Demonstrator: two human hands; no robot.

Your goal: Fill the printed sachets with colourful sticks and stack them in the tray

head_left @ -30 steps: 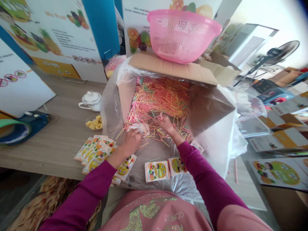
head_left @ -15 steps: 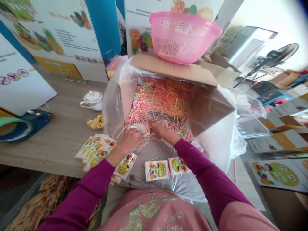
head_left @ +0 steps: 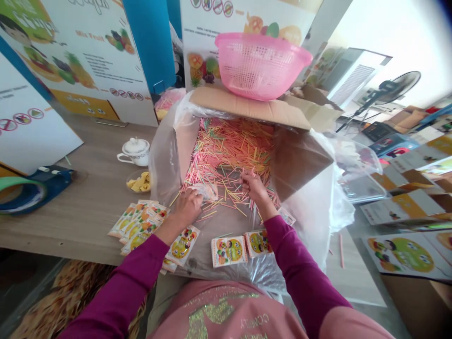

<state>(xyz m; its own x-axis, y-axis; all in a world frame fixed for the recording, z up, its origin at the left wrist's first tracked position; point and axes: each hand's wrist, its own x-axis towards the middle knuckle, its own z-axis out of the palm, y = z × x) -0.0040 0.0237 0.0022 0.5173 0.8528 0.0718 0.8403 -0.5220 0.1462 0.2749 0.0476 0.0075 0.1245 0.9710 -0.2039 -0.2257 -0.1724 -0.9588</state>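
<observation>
A cardboard box (head_left: 247, 110) lined with clear plastic holds a deep heap of thin pink, yellow and green sticks (head_left: 226, 150). My right hand (head_left: 254, 186) is in the sticks with its fingers bunched, and I cannot tell if it grips any. My left hand (head_left: 189, 207) lies at the near edge of the heap, its fingertips around a pale crumpled packet (head_left: 205, 191). Colourful printed sachets lie near both hands: a fanned row (head_left: 139, 226) by my left wrist, and a pair (head_left: 229, 251) on the plastic below my right forearm.
A pink plastic basket (head_left: 259, 66) sits on the box's far flap. On the wooden table (head_left: 88, 226) stand a white lidded cup (head_left: 134, 151), a bowl of yellow snacks (head_left: 139, 182) and a blue tape dispenser (head_left: 31, 193). Printed sheets (head_left: 402, 254) lie to the right.
My right hand has moved to the right and farther into the sticks, its fingers bunching. My left hand stays by the packet. The whole view has tilted slightly, lowering the basket in the picture.
</observation>
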